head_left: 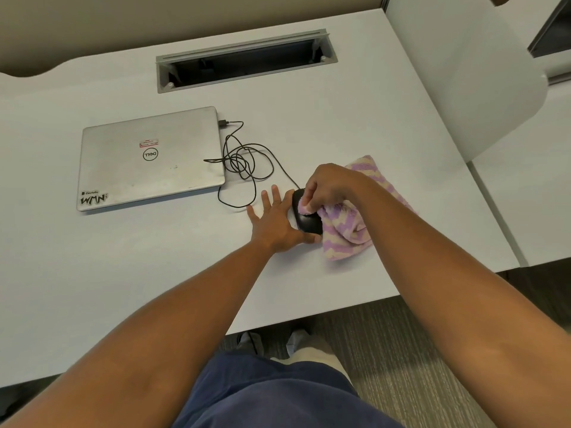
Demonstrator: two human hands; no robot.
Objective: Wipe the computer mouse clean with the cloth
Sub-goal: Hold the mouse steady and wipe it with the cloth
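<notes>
On the white laminate desk (355, 125), near its front right edge, the wiping step is underway: the right hand (330, 186) presses a bunched purple-and-cream striped cloth (346, 230) onto the black corded computer mouse (306, 223), steadied by the flat, spread left hand (275, 223). Next likely calls for rubbing the uncovered sides.

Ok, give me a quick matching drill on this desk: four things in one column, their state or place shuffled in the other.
1. laptop
2. mouse
3. cloth
4. cable

a. striped purple and cream, gripped by the right hand
b. closed, lid down
c. tangled in loops on the desk
d. black, steadied by the left hand

Pairs: 1-b, 2-d, 3-a, 4-c
</notes>
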